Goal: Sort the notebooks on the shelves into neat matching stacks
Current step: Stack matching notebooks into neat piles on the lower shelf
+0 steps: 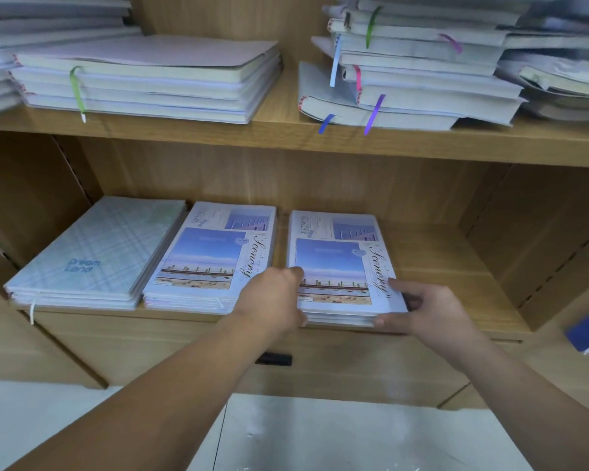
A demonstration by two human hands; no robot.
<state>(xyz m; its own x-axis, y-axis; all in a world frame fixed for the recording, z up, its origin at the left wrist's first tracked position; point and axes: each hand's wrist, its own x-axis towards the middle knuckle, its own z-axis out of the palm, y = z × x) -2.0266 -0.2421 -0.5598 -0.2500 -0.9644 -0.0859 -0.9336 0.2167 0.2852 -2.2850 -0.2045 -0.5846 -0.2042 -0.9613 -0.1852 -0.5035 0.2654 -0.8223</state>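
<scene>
Where the left hand (272, 297) grips the stack (334, 260), a corner hides.

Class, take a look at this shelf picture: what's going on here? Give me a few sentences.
A person is tidying notebooks on the lower wooden shelf. The left hand and right hand grip the front corners of the right stack of blue sky-photo Scenery notebooks. It sits beside a matching Scenery stack, with a narrow gap between them. A pale plaid Dream Land stack lies further left. On the upper wooden shelf, the white ribboned notebook piles look uneven, not yet sorted.
</scene>
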